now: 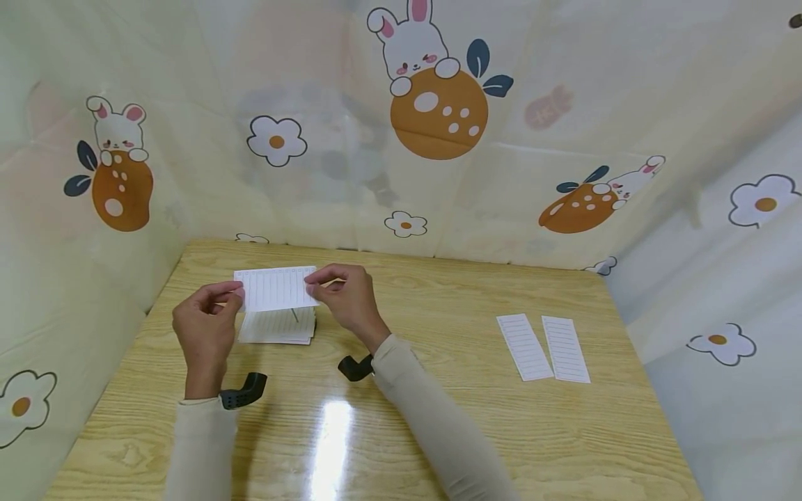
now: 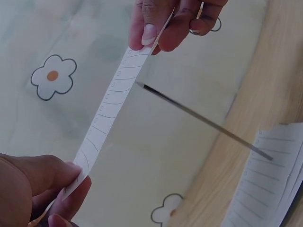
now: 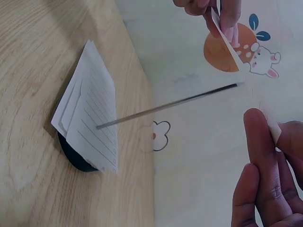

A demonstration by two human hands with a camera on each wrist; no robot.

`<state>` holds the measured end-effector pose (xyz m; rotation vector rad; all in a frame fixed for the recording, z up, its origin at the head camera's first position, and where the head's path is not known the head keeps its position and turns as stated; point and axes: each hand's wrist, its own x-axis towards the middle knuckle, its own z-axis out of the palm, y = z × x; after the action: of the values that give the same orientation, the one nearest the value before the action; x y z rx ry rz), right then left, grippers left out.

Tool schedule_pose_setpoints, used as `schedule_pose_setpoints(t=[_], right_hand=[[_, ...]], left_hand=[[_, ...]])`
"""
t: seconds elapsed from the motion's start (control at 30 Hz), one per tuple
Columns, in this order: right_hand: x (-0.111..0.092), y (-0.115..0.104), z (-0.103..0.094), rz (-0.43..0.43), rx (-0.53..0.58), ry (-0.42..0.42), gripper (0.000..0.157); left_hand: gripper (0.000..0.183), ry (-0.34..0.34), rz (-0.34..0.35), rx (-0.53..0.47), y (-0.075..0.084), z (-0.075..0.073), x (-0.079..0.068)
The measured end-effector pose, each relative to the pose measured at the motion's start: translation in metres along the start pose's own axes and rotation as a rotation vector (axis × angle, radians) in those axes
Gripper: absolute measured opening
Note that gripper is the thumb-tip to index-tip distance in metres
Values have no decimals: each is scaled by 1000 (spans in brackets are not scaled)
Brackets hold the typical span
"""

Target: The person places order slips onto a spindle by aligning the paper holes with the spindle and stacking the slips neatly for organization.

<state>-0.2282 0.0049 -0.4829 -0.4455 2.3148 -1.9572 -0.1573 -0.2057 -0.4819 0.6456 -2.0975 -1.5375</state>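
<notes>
A lined white paper slip point(image 1: 276, 291) is stretched level between both hands. My left hand point(image 1: 208, 323) pinches its left end between thumb and fingers, while my right hand point(image 1: 349, 298) pinches the right end. Below it a thin metal bill spike point(image 3: 175, 103) rises through a stack of similar slips point(image 3: 97, 101) that lies on a dark round base point(image 3: 75, 158). The spike's pointed tip reaches the slip's underside in the left wrist view; whether it has pierced the paper I cannot tell. In the head view the slip hides most of the spike.
On the right side of the wooden table point(image 1: 438, 334), two lined slips point(image 1: 525, 348) lie side by side, slightly angled. Patterned curtains point(image 1: 338, 195) enclose the table at the back and sides. Black wrist mounts point(image 1: 244, 392) jut from both wrists.
</notes>
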Motion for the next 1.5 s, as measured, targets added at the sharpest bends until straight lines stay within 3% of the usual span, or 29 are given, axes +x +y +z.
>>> schedule_pose_setpoints(t=[0.3,0.53,0.73,1.13,1.5], right_hand=[[-2,0,12,36,-11,-2,6],[-4,-3,18,41,3,10,9],[-7,-3,21,67,11,12,10],[-8,-5,24,86,18,8,8],[-7,2,27,111,37,22,9]], left_hand=[[18,-6,-52,24,-1,-9,5],[16,12,-19,-17,-2,-14,7],[17,7,-50,-5,-4,-15,7],[18,14,-37,-6,-7,-17,10],[20,0,-72,-4,-19,-11,12]])
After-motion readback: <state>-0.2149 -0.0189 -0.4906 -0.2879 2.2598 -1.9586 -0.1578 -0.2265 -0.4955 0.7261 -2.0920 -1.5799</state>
